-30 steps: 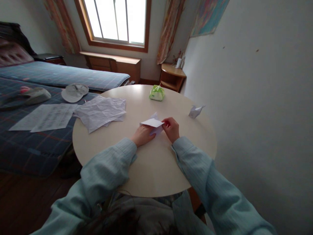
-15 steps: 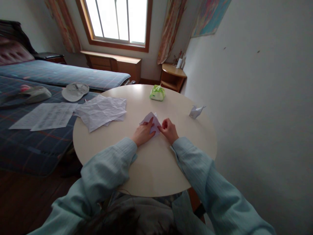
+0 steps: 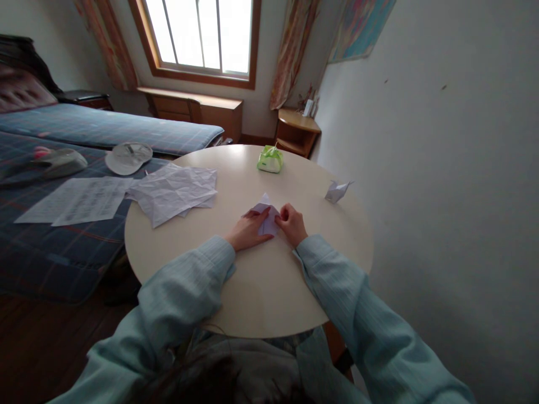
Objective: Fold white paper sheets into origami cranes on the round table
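A small folded sheet of pale paper [image 3: 266, 217] lies on the round cream table [image 3: 252, 280], near its middle. My left hand [image 3: 247, 231] rests flat on the paper's left part, fingers stretched out and pressing it down. My right hand [image 3: 291, 223] is curled, its fingertips pinched on the paper's right edge. Both arms wear light blue sleeves.
Crumpled white sheets [image 3: 174, 191] lie at the table's left edge. A green tissue pack [image 3: 270, 159] stands at the far side, and a small folded paper figure [image 3: 337, 191] near the right edge. A bed [image 3: 63, 224] with printed sheets [image 3: 78, 199] and a cap [image 3: 128, 157] is left; a wall is right.
A second ago my right hand held a flap of the paper lifted. That flap has been folded down and both hands now press the paper flat on the table.
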`<state>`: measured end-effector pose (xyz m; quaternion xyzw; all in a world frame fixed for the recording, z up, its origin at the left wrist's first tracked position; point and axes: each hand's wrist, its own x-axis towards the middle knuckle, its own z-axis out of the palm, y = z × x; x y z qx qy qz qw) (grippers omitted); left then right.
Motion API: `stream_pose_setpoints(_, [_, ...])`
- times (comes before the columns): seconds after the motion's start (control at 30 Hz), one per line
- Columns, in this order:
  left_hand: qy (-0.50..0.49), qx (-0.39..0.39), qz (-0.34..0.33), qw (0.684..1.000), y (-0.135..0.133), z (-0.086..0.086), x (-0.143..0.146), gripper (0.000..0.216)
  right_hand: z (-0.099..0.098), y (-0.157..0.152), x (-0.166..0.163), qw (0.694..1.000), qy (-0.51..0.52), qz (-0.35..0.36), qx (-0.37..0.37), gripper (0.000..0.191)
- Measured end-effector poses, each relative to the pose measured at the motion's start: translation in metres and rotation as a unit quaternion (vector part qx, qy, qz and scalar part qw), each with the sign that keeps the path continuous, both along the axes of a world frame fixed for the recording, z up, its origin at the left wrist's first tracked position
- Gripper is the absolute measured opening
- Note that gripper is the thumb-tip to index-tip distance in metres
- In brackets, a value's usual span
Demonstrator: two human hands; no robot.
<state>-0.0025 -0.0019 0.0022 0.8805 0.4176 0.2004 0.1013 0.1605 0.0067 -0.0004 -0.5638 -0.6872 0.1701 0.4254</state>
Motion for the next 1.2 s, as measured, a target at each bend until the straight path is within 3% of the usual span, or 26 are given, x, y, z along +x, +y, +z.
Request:
stream_pose_setpoints(0.2, [0.004,-0.002,-0.012,1.000,-0.0003,-0.0005,-0.0002,0.075,-0.0011,-0.0013,-0.0032,0.985,0.139,0.085,-0.051,0.031])
stream_pose_setpoints(0.4, [-0.008,-0.010,-0.013,1.000,-0.0036,0.0034,-0.0011,0.068,0.0002,0.0001,-0.0031,0.975,0.204,0.066,-0.057,0.040])
stream_pose_setpoints(0.63, [-0.011,-0.010,-0.012,1.000,-0.0021,0.0022,-0.0003,0.055,0.0021,0.0015,-0.0003,0.975,0.216,0.014,-0.044,0.038])
stream_pose_setpoints(1.03, [-0.005,-0.001,-0.018,1.000,-0.0014,0.0016,0.0008,0.042,0.0053,-0.0011,-0.0025,0.968,0.242,0.035,-0.062,0.046])
stream_pose_setpoints(1.2, [-0.003,0.003,-0.024,1.000,-0.0023,0.0052,0.0012,0.022,0.0054,-0.0012,-0.0031,0.971,0.229,0.035,-0.052,0.045])
